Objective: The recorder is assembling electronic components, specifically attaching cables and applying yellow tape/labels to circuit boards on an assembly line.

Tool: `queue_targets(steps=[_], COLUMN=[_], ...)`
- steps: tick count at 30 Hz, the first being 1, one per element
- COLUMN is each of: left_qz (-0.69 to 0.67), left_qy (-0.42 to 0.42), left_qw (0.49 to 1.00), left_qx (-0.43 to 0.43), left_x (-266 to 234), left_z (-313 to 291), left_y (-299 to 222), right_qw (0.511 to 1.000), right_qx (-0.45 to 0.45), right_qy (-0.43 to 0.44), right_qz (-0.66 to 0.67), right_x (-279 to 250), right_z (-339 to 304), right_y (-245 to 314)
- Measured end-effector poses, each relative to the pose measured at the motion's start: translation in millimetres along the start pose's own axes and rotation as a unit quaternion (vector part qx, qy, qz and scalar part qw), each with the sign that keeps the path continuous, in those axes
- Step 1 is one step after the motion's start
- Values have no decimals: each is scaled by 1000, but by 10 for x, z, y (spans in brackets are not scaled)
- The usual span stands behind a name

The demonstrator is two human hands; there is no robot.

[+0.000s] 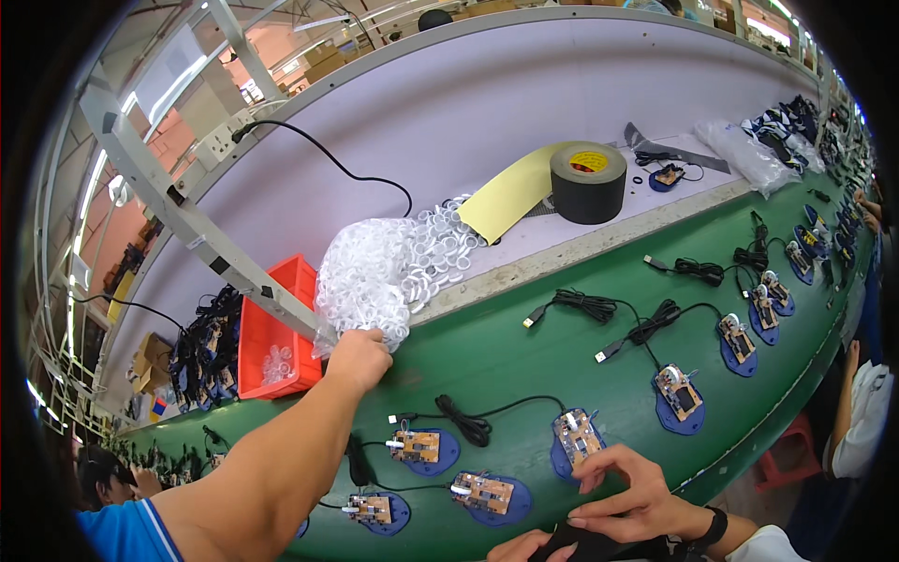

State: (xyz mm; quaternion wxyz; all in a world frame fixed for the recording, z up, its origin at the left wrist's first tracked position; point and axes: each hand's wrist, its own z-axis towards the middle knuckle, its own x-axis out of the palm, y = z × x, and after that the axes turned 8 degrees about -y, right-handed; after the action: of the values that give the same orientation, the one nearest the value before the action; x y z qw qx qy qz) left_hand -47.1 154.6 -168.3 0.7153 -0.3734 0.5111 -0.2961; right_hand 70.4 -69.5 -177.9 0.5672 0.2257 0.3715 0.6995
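Note:
My left hand [361, 358] reaches out from the lower left and is closed on the lower edge of a clear plastic bag of white rings [365, 276]. The bag lies on the pale shelf [599, 234] behind the green conveyor belt [506, 351], and several loose white rings [448, 245] spill from it to the right. My right hand is not in view. At the bottom edge, two hands of another person [623, 492] in a white sleeve and black wristband hold a black part next to a circuit board on a blue base [578, 438].
A red bin [281, 323] with a few rings stands left of the bag, behind a slanted metal strut [201, 229]. A black tape roll [588, 181] and yellow sheet [510, 192] lie on the shelf. Several circuit boards on blue bases with black cables [679, 393] ride the belt.

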Motion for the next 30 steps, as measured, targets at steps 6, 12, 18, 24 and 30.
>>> queue_targets(steps=[6,12,18,24,30], left_qz=[10,46,-40,-29,-22], left_qy=[55,78,110,116,125], left_qw=[998,996,991,992,991], left_qx=[11,13,58,37,47], left_x=[135,143,190,260,210], left_z=[164,120,215,259,287], left_y=[-53,-169,-111,-103,-124], right_qw=[992,963,972,963,976], right_qx=[-74,28,201,210,-76], right_qy=[-74,-266,-93,72,-156], right_qz=[-65,35,77,152,-128], right_x=[-73,-211,-369,-280,-351], right_z=[-60,-48,133,-8,-1], right_y=[2,-108,91,-90,56])
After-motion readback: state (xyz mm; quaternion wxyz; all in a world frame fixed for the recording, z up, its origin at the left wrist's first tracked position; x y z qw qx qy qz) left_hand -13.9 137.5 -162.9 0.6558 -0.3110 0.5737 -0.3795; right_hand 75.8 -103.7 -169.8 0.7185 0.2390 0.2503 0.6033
